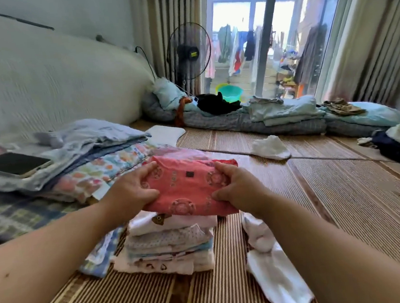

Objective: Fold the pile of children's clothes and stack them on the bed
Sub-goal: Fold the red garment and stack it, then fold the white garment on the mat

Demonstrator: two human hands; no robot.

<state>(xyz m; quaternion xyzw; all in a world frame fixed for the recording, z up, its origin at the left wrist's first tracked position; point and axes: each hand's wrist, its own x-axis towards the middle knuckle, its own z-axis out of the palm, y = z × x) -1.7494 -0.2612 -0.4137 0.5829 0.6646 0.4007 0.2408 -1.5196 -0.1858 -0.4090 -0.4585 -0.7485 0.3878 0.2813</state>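
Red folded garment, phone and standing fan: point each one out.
red folded garment (187, 188), head view, middle of its patterned top face.
phone (14, 164), head view, centre of its dark screen.
standing fan (189, 53), head view, dark hub behind its grille.

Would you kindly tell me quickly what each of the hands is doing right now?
Left hand: grips the left end of the folded pink garment above the stack.
Right hand: grips its right end.

Lit by a glass door (232, 10) between striped curtains (165, 14), standing fan (188, 52) beside. Pale headboard (42, 75) at left edge of woven mat (331, 200).
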